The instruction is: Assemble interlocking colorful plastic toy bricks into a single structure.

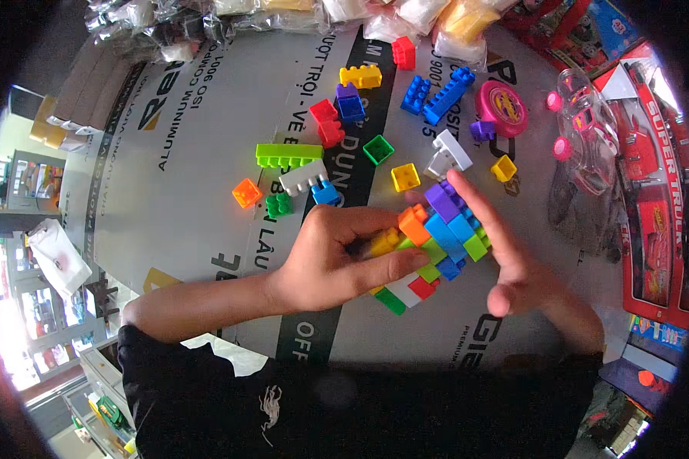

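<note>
My left hand (333,264) grips a built-up cluster of toy building blocks (445,236), its thumb pressed on the near face. Purple, orange, blue, lime, red, white and green blocks make up this tilted cluster, and a yellow one (385,242) shows by my left fingers. Alongside the right of the cluster is my right hand (505,260), index finger stretched up near the purple block and thumb held apart. Whether that finger touches the cluster is hard to tell. Just beyond lie a white and grey block piece (448,154) and a hollow yellow block (406,177).
Loose blocks are scattered over the printed grey board (199,153), including a long lime block (289,155) and a long blue one (449,96). A pink round container (501,109) and a clear toy car package (586,130) stand right, beside red toy boxes (654,191). Plastic-wrapped bags (283,19) line the far edge.
</note>
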A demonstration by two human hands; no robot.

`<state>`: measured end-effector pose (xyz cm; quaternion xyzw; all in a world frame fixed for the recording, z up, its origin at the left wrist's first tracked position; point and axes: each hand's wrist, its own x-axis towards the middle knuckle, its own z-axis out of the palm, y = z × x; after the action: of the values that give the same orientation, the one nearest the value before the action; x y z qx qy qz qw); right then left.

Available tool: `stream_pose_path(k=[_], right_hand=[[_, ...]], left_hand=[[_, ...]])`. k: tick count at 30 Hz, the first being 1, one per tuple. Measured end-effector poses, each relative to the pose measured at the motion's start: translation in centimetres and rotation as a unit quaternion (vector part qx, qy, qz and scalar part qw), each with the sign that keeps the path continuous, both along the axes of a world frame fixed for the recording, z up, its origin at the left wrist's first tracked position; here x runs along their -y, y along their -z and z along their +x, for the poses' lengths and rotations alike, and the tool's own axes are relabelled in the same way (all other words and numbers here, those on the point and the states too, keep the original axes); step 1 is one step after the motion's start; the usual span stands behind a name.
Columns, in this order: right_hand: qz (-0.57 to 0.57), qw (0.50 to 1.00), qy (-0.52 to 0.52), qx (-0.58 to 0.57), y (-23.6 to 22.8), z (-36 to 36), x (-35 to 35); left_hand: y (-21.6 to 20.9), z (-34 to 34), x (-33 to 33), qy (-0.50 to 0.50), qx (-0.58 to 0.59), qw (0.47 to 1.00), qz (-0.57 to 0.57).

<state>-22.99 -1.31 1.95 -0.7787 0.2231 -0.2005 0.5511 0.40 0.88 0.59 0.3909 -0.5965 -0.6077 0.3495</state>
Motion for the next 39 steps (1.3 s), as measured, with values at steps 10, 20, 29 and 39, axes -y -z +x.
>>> stream_pose_path(k=[10, 20, 29, 39], right_hand=[[0.054, 0.985, 0.158, 0.041, -1.1, 0.4, 1.9], [-0.436, 0.870, 0.212, -0.096, -2.5, 4.2, 12.4], [-0.479, 0.850, 0.159, -0.154, -1.7, 5.3, 15.5], [-0.035, 0.957, 0.289, -0.009, -4.3, -0.5, 3.4]], left_hand=[[0.2, -0.2, 0.5, 0.030, 0.035, 0.998, -0.048], [-0.2, -0.1, 0.5, 0.047, 0.097, 0.980, -0.167], [-0.6, 0.0, 0.4, 0.076, 0.144, 0.979, -0.124], [-1.0, -0.2, 0.4, 0.091, 0.139, 0.980, -0.110]])
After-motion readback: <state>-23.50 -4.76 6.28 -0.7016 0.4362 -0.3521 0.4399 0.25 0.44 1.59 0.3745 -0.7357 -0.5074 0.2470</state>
